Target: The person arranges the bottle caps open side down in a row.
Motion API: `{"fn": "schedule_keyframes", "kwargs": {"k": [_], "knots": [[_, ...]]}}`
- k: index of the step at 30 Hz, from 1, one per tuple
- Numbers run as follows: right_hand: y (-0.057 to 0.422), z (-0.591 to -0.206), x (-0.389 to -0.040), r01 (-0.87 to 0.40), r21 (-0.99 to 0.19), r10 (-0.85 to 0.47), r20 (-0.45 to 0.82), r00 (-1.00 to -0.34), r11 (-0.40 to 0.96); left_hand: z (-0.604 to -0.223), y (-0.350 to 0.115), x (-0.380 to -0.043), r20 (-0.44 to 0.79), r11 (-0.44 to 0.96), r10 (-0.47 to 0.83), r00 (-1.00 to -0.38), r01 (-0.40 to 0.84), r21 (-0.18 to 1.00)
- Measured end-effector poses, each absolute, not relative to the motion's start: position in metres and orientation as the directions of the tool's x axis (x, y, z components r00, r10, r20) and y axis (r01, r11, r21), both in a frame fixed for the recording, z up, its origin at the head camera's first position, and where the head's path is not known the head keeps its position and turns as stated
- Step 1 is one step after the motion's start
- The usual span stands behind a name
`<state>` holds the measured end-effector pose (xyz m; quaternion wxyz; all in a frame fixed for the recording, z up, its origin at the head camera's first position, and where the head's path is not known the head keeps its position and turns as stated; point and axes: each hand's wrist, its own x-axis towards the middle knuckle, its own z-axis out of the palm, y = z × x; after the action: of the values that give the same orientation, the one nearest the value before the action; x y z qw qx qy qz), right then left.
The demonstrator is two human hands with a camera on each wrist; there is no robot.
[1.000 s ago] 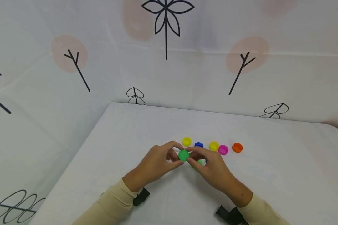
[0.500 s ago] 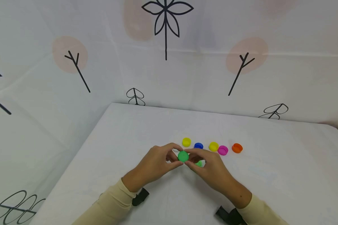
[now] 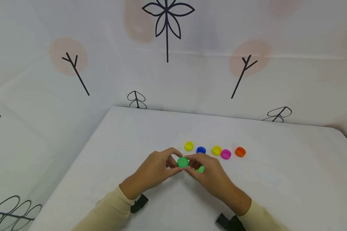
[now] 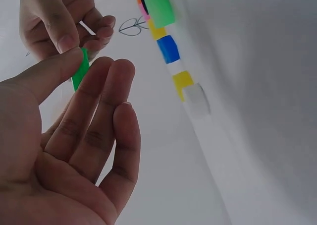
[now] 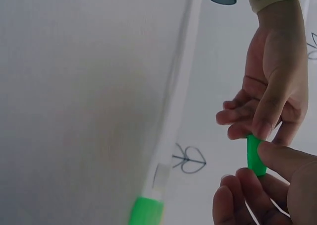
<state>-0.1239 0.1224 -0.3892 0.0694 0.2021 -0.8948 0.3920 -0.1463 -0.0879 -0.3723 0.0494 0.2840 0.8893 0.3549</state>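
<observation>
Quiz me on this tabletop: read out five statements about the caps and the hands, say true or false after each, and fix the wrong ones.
1. The left hand and right hand pinch the same green cap. True.
2. In the head view, the blue cap lies between the left yellow cap and the right yellow cap. True.
3. The blue cap is the furthest right there. False: the orange cap is.
4. The pink cap lies between the right yellow cap and the orange cap. True.
5. The orange cap touches the left hand. False: it lies on the table, apart from the left hand.
</observation>
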Motion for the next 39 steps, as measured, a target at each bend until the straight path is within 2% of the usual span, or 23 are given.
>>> {"fn": "schedule_keyframes", "kwargs": {"k": [5,13,23,39], "knots": [[0.111,-0.391,-0.121,-0.413,-0.710,-0.353,0.242,-0.904,0.570,-0.373,-0.100,-0.143,0.041,0.623,0.555,-0.831,0.448,0.641],[0.087,-0.391,-0.123,-0.333,-0.782,-0.453,0.073,-0.889,0.526,-0.371,-0.132,-0.141,-0.067,0.647,0.594,-0.801,0.427,0.632],[0.060,-0.405,-0.132,-0.285,-0.829,-0.518,-0.006,-0.856,0.481,-0.380,-0.159,-0.146,-0.157,0.651,0.639,-0.753,0.421,0.632],[0.044,-0.407,-0.141,-0.267,-0.806,-0.546,-0.081,-0.834,0.528,-0.389,-0.169,-0.152,-0.174,0.671,0.640,-0.748,0.434,0.601]]}}
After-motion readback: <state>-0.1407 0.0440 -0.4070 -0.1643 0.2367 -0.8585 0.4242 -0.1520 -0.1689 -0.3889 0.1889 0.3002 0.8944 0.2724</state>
